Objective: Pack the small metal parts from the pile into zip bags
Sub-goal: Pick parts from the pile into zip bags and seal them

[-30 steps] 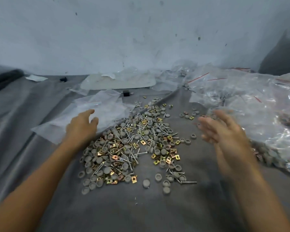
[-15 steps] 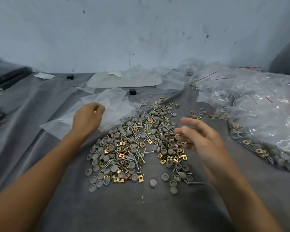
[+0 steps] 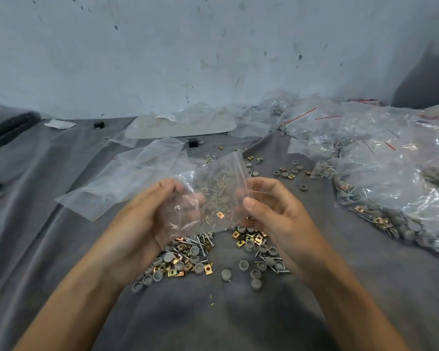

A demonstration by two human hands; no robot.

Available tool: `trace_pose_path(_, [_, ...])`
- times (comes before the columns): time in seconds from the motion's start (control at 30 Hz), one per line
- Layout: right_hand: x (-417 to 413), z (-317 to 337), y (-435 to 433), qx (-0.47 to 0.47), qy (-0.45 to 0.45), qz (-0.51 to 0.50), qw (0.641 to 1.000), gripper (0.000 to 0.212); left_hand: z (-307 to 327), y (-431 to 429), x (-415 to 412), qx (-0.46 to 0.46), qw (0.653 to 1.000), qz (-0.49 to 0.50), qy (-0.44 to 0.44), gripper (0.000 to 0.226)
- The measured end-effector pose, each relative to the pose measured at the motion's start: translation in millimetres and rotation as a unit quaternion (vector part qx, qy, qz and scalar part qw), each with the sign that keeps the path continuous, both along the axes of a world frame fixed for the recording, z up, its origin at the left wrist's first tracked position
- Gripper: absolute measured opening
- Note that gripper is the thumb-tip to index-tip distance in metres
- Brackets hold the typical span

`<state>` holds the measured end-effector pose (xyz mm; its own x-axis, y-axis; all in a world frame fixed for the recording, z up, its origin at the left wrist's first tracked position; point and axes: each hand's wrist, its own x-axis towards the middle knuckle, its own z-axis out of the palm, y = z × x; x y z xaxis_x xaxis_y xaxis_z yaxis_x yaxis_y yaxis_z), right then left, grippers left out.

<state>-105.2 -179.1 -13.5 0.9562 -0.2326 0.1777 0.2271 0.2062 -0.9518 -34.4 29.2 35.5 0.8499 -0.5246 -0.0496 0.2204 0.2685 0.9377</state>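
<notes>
Just above the loose pile of grey caps, brass clips and screws [image 3: 188, 259], left hand [image 3: 142, 224] and right hand [image 3: 276, 219] each pinch a side of a small clear plastic zip bag [image 3: 213, 188], parts directly beneath both.

This looks like a small workshop or a hand-packing corner. The work surface is a grey cloth [image 3: 48, 186] with folds, spread under everything. On it lies a loose pile of small metal parts [image 3: 188, 262]: grey round caps, gold square clips, thin screws. At the right there is a heap of filled clear bags [image 3: 390, 178], some with a red strip. Empty bags [image 3: 142, 171] lie at the left. The left hand [image 3: 142, 224] and the right hand [image 3: 276, 219] hold one zip bag [image 3: 213, 196] above the pile. Behind is a pale, rough wall [image 3: 213, 59] with dark marks.
</notes>
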Motion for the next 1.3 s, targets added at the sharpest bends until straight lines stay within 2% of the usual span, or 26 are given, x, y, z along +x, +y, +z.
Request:
trace_pose_path(0.17, [1, -3, 0, -0.014, -0.013, -0.011, 1.000, 0.019, -14, 6, 7, 0.018, 1.000, 0.013, 0.013, 0.033])
trace_pose_path(0.3, [-2, -3, -1, -0.042, -0.004, 0.046, 0.998, 0.009, -22, 4, 6, 0.069, 0.996, 0.051, -0.004, 0.026])
trace_pose_path(0.37, [-5, -3, -1, -0.088, 0.003, 0.092, 0.992, 0.018, -25, 1, 5, 0.107, 0.991, 0.075, -0.016, 0.025])
trace_pose_path(0.47, [-10, 1, 0, -0.128, 0.002, 0.167, 0.978, 0.029, -27, -1, 4, 0.148, 0.985, 0.087, -0.016, 0.036])
trace_pose_path(0.57, [-11, 4, 1, -0.110, -0.002, 0.195, 0.975, 0.030, -29, -1, 5, 0.189, 0.977, 0.097, -0.019, 0.042])
trace_pose_path(0.7, [-10, 5, -2, -0.069, 0.016, 0.136, 0.988, 0.046, -34, 5, 13, 0.189, 0.978, 0.087, 0.003, 0.057])
trace_pose_path(0.73, [-9, 4, -3, -0.087, 0.015, 0.106, 0.990, 0.047, -33, 7, 16, 0.165, 0.983, 0.078, 0.027, 0.054])
trace_pose_path(0.8, [-10, 2, -6, -0.124, 0.002, 0.054, 0.991, 0.033, -32, 11, 20, 0.118, 0.988, 0.075, 0.068, 0.042])
trace_pose_path(0.9, [-10, 4, -8, -0.138, -0.022, -0.010, 0.990, 0.017, -32, 13, 24, 0.102, 0.986, 0.106, 0.081, 0.027])
trace_pose_path(1.0, [-10, 5, -10, -0.156, -0.038, -0.015, 0.987, 0.025, -29, 11, 21, 0.105, 0.984, 0.118, 0.076, 0.019])
trace_pose_path(1.07, [-9, 5, -10, -0.136, -0.047, 0.001, 0.990, 0.030, -27, 11, 18, 0.131, 0.985, 0.094, 0.063, 0.019])
trace_pose_path(1.17, [-8, 9, -10, -0.030, -0.074, 0.005, 0.997, 0.032, -25, 12, 14, 0.148, 0.987, 0.032, 0.053, 0.031])
trace_pose_path(1.3, [-9, 14, -14, 0.085, -0.108, -0.017, 0.990, 0.015, -25, 8, 7, 0.148, 0.988, -0.014, 0.049, 0.041])
